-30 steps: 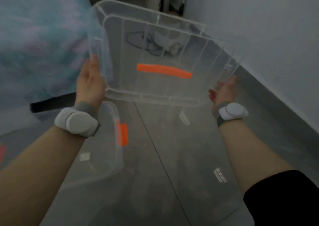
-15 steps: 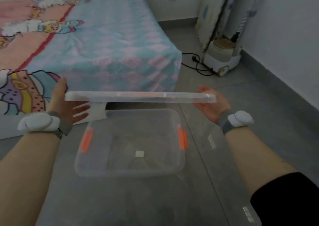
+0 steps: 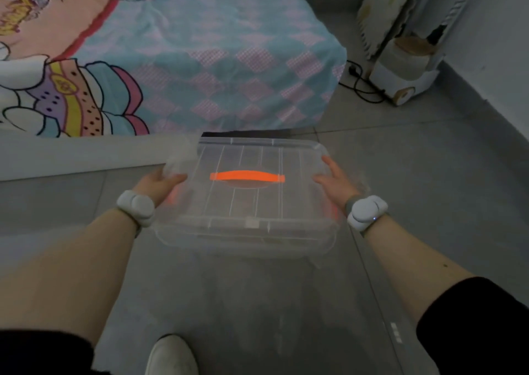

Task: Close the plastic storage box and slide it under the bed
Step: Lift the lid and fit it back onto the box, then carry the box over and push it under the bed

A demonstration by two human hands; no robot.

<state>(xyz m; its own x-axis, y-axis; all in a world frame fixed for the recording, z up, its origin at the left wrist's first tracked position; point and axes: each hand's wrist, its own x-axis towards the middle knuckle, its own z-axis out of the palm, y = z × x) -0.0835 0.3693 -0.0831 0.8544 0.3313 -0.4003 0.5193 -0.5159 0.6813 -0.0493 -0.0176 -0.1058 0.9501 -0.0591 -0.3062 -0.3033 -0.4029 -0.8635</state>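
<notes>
One head-worn wide-angle camera is looking steeply down and forward, close over the clear plastic lidded box (image 3: 246, 200), facing the patterned bed (image 3: 183, 60).

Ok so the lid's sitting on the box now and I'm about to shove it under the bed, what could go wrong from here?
The lid may only be resting on the storage box; the orange side latches look unfastened, so pushing could shift it. The bedsheet hangs low over the bed's edge and could snag the box. Your left hand and right hand sit on the lid's ends and could get pinched by the latches.
</notes>
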